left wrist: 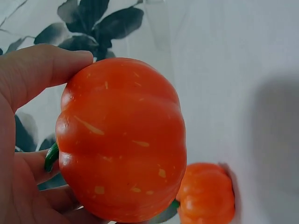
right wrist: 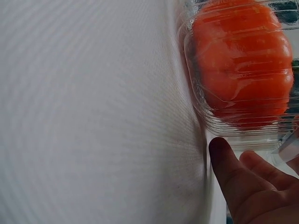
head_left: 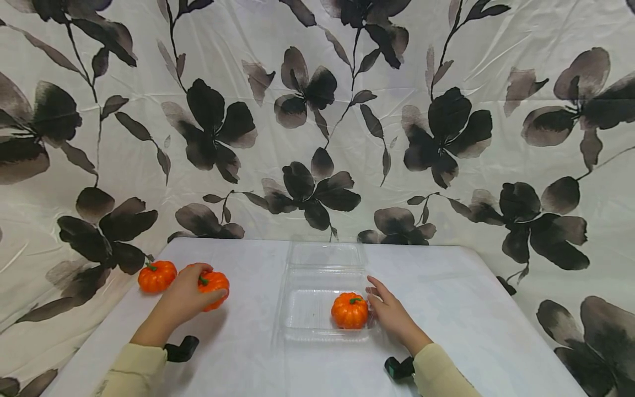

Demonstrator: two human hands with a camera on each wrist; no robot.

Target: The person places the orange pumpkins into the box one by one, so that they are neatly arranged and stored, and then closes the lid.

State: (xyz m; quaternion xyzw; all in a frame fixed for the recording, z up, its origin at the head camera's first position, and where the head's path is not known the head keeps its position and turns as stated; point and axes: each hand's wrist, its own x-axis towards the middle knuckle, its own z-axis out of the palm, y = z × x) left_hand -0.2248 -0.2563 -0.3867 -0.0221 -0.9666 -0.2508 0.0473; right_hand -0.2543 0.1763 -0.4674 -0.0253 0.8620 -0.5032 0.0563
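My left hand grips an orange toy pumpkin with a green stem, thumb on one side and fingers on the other. The left wrist view shows this pumpkin large, held above the table. Farther left, another orange pumpkin rests near the table's edge. A third pumpkin sits in the right part of a clear plastic container, whose lid lies open toward the back. At the container's right side is my right hand, its fingers fairly straight. Close up, its fingertips touch or nearly touch the clear wall.
A white cloth covers the table, and a floral curtain hangs behind its far edge. Black wrist-worn devices sit on both wrists, the left one and the right one.
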